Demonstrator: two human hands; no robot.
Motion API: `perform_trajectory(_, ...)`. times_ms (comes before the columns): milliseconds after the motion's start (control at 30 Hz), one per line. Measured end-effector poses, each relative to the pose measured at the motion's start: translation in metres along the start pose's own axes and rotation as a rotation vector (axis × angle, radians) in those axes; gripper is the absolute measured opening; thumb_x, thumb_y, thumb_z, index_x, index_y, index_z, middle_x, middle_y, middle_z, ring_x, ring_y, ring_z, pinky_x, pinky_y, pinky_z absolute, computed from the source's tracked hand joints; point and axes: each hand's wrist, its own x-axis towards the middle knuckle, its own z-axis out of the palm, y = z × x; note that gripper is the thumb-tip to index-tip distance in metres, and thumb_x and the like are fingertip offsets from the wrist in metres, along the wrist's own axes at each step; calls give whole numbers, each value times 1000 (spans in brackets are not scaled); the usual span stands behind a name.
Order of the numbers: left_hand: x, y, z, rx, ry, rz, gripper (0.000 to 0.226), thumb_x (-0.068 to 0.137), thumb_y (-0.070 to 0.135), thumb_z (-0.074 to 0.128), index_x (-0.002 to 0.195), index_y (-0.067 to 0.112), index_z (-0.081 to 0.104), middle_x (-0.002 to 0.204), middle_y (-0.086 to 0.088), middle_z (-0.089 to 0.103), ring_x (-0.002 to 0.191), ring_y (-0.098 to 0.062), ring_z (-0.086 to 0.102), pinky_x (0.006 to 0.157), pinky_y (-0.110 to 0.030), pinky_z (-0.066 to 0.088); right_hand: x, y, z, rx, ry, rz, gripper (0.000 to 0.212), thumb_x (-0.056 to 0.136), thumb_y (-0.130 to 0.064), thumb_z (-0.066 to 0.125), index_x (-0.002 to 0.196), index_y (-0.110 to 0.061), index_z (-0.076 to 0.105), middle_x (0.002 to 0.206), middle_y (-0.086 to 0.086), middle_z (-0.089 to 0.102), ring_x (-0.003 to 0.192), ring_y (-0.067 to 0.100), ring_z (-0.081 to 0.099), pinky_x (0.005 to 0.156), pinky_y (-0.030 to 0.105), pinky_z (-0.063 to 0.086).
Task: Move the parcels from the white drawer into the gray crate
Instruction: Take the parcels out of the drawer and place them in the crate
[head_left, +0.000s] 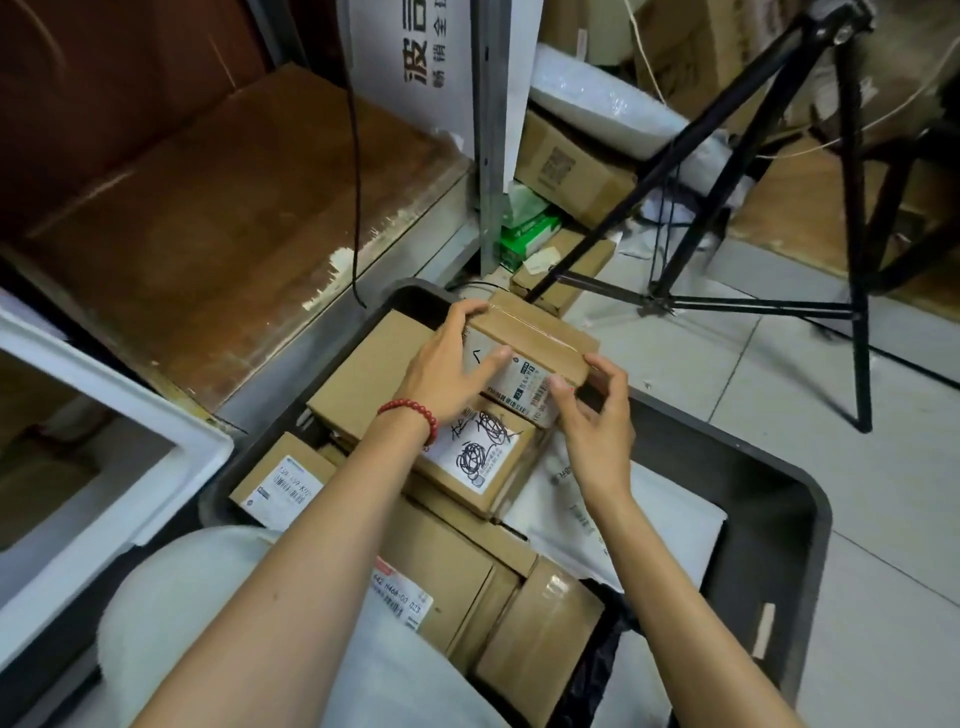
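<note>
A small cardboard parcel with a white label is held over the far end of the gray crate. My left hand, a red bead bracelet on its wrist, grips the parcel's left end. My right hand pinches its near right corner. The crate holds several cardboard parcels, among them one with a scribbled label, and a white mailer bag. The white drawer stands at the left; only its rim and part of its inside show.
A brown shelf board and a metal upright lie behind the crate. A black tripod stands on the tiled floor at the right. Cardboard boxes and a green pack sit at the back. A black cable hangs over the shelf.
</note>
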Motion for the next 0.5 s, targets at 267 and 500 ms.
perform_trajectory(267,-8,-26,9,532,-72,41,44,95,57,36,133,38,42,148,3,39,139,-23,27,114,-49,12,-11,30,13,-140,-51,50,29,95,-26,59,123,-31,52,127,-4,48,111,11,59,87,9,48)
perform_trajectory(500,-16,-28,7,775,-85,37,55,96,58,26,147,36,26,157,6,22,145,-24,14,115,-53,3,-5,30,21,-394,-157,-1,41,97,-29,55,137,-28,49,124,-7,50,109,6,52,99,26,42)
